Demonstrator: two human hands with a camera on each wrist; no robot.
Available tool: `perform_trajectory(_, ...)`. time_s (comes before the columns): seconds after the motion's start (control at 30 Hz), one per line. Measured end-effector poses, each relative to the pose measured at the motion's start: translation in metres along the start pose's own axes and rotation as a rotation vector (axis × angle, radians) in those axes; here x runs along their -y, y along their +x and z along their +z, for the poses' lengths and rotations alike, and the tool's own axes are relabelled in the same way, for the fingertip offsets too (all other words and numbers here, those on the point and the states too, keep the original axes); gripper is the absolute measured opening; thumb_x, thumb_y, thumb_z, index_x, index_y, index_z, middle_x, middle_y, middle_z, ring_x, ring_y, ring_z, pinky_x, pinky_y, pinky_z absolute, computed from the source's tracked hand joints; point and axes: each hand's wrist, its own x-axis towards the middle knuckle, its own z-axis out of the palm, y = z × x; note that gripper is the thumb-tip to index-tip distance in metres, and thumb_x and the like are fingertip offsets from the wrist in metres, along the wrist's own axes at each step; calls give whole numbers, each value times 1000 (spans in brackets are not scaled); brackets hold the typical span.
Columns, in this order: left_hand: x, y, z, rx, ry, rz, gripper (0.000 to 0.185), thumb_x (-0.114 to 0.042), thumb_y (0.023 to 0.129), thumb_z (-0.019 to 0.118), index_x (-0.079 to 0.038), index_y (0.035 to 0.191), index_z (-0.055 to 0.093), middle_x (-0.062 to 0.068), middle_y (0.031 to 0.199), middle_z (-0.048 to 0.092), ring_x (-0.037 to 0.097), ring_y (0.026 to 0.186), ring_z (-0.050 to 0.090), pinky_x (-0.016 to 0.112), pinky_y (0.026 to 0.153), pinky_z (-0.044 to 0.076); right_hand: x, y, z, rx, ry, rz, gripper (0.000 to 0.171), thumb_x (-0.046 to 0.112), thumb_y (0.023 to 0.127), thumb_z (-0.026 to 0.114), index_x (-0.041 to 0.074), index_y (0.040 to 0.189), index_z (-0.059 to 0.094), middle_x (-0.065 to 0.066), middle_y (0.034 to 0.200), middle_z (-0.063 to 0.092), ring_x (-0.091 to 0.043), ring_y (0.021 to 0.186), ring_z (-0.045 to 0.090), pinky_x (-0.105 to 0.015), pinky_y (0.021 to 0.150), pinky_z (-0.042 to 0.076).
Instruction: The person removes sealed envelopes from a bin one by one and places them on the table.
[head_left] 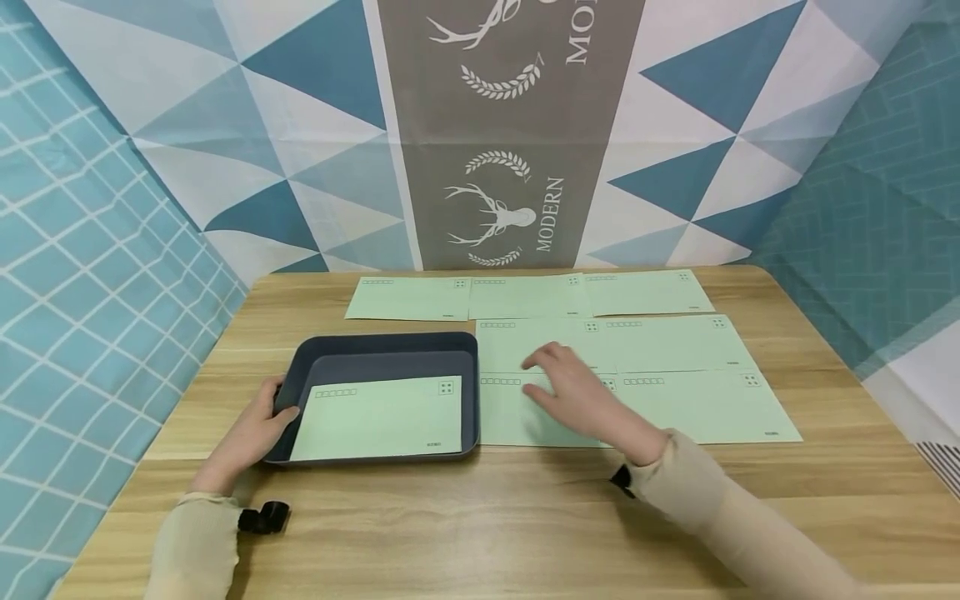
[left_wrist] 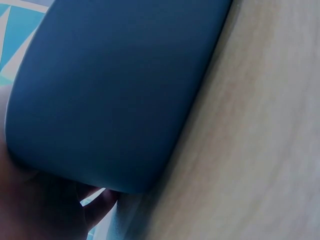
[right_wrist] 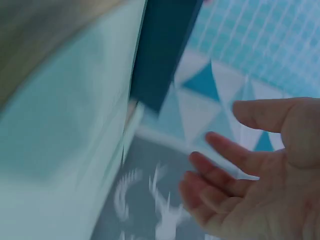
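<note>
At its left end, my left hand [head_left: 251, 433] grips a dark blue-grey rectangular tray [head_left: 390, 363], the thumb over the rim and the fingers along the outer side. In the left wrist view the tray's outer wall [left_wrist: 115, 100] fills much of the picture. One pale green envelope [head_left: 378, 421] lies inside the tray, toward its front. My right hand [head_left: 581, 396] hovers over the front-row envelope [head_left: 502, 421] just right of the tray. The right wrist view shows this hand [right_wrist: 250, 175] with thumb and fingers apart and loosely bent, nothing between them.
Several more green envelopes lie in rows on the wooden table [head_left: 420, 533]: a back row [head_left: 408, 300], a middle row [head_left: 675, 342] and a front row [head_left: 697, 412], some edges touching or overlapping. A patterned cloth backdrop [head_left: 502, 167] stands behind the table.
</note>
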Motion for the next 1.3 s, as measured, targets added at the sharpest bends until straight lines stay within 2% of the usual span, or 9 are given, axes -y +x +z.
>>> perform_trajectory(0.2,0,0,0,-10,2,19,54,-14,96,39,13,136,13,41,134,23,54,121,26,60,94,28,30,16,33,18,-8,-152,27,18,87,60,6,111,58,-4,112,56,-18,105,52,-33,92,43)
perform_trajectory(0.4,0,-2,0,-10,-4,22,54,-13,96,39,13,135,13,42,134,23,55,121,26,61,93,28,40,36,51,126,-97,-189,36,26,88,59,4,116,57,-7,115,57,-19,107,54,-31,92,44)
perform_trajectory(0.5,-1,-2,0,-5,1,12,55,-15,97,39,13,136,12,42,134,22,55,122,25,61,94,27,40,46,58,208,-180,-193,47,36,86,61,4,120,55,-7,118,56,-20,112,51,-34,102,35)
perform_trajectory(0.6,-1,-1,1,-3,0,10,56,-17,97,39,13,136,12,42,135,21,55,123,24,61,95,26,39,52,63,292,-283,-195,65,48,82,61,4,128,49,-7,127,51,-20,121,45,-41,111,21)
perform_trajectory(0.73,0,-1,1,-10,-5,17,54,-15,97,39,13,136,13,42,134,23,54,122,27,60,94,28,41,59,66,388,-388,-180,90,61,74,61,3,138,35,-10,141,37,-22,133,31,-49,112,7)
perform_trajectory(0.87,0,0,1,-17,1,16,54,-13,96,39,14,135,13,42,134,24,55,121,27,61,94,28,46,64,66,457,-447,-130,97,64,72,61,5,142,28,-9,145,31,-24,136,24,-53,111,1)
perform_trajectory(1.0,-2,0,1,-27,0,28,54,-13,96,40,14,135,15,41,133,25,53,121,28,60,94,28,49,66,66,469,-474,-99,97,63,70,64,8,142,29,-7,141,35,-24,132,29,-52,111,1)
perform_trajectory(1.3,0,-3,1,-36,2,36,52,-11,96,41,14,134,16,40,130,29,51,118,33,57,92,31,48,66,72,391,-440,-115,95,60,67,69,8,138,33,-8,131,42,-23,121,41,-53,110,4)
